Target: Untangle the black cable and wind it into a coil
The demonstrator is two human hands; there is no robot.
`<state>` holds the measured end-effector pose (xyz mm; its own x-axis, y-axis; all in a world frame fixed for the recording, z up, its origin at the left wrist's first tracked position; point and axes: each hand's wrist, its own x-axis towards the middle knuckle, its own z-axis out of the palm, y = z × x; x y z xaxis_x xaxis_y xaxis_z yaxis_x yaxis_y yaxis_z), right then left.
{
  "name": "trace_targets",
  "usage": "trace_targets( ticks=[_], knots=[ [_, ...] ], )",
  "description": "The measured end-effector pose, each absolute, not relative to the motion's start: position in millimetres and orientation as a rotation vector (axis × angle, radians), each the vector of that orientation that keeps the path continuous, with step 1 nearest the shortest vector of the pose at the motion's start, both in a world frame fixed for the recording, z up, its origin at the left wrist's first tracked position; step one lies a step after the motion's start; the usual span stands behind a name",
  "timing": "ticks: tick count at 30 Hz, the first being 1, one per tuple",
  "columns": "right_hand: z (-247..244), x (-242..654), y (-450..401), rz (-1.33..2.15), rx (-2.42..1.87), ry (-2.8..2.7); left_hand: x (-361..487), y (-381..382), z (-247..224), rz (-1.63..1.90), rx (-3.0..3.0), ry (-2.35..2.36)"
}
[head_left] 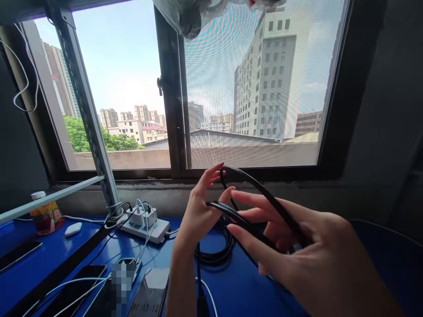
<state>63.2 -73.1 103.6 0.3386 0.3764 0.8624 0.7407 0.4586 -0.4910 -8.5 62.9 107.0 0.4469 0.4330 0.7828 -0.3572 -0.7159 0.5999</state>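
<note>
At the left of the frame, a capped bottle (48, 215) and a white case (73, 229) stand apart from your work, and just to their right the power strip (161, 232) has chargers and leads plugged in. At the bottom, left of centre, a phone (150, 293) shows running digits on the blue table (228, 297). Near the centre, your left hand (201, 209) is raised with its fingers bent; one strand of the black cable (269, 197) crosses by the base of your thumb and another bends near your fingertips, but I cannot tell whether you are gripping either. Below that, a dark coil (213, 260) already lies in rounds on the table; whether it joins your cable is hidden. Right of centre, your right hand (307, 246) grasps the cable between thumb and fingers. I judge you partway through: the held length is bent into loose, uneven loops, not yet a neat bundle, and no tie shows around it, so evening and securing them seem left.
</note>
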Motion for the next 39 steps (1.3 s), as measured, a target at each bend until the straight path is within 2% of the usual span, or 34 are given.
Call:
trace_targets(
  ticks=[5,9,13,17,23,29,35,39],
  knots=[
    [95,68,-80,-0.589,-1.097,-1.229,8,59,108,1.284,1.736,0.056],
    [93,76,-84,-0.684,-1.073,-1.136,10,68,101,1.145,1.821,0.072],
    [98,99,-73,-0.564,-1.089,-1.058,10,77,99,1.121,1.852,0.11],
    [102,121,-59,-0.394,-1.221,-1.033,2,72,107,1.256,1.54,0.258],
    [103,97,-47,-0.458,-1.237,-1.086,-6,49,117,1.491,1.161,0.299],
    [105,77,-38,0.035,-1.042,-1.117,-4,38,118,1.571,1.109,0.241],
    [110,91,-51,0.186,-0.955,-0.993,-3,54,112,1.369,1.544,0.373],
    [110,88,-58,0.025,-0.935,-0.904,8,63,101,0.92,1.77,0.676]
  ],
)
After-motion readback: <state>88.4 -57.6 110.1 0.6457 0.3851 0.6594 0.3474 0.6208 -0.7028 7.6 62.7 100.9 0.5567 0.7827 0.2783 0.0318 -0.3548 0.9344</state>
